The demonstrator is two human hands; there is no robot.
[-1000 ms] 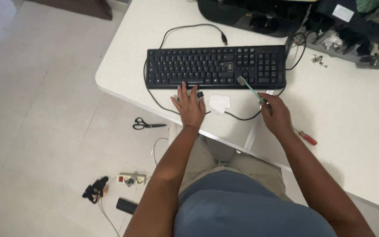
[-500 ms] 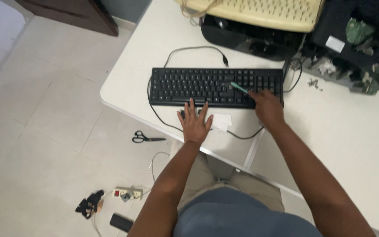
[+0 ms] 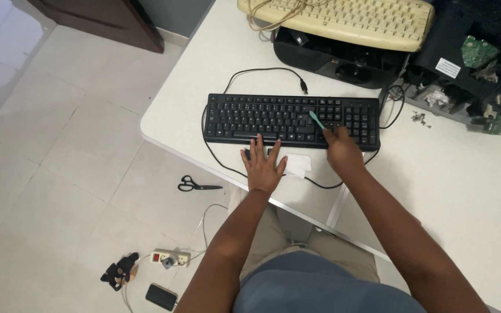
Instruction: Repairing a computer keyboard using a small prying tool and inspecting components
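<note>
A black keyboard (image 3: 273, 119) lies on the white table (image 3: 465, 191), its black cable looping round it. My left hand (image 3: 263, 165) rests flat at the keyboard's front edge, fingers spread, holding nothing. Beside it lies a small white cloth (image 3: 298, 164). My right hand (image 3: 342, 152) grips a teal toothbrush (image 3: 316, 120), whose head points up-left over the keys right of the middle.
A beige keyboard (image 3: 343, 20) rests on a black device (image 3: 343, 61) at the table's back. Electronic parts (image 3: 482, 58) and loose screws (image 3: 420, 117) lie at the right. On the tiled floor are scissors (image 3: 198, 185), a power strip (image 3: 169, 258) and a dark phone (image 3: 161, 297).
The head camera has tilted, so the keyboard sits lower in view. My right hand has slid the toothbrush left across the keys. My left hand stays at the front edge.
</note>
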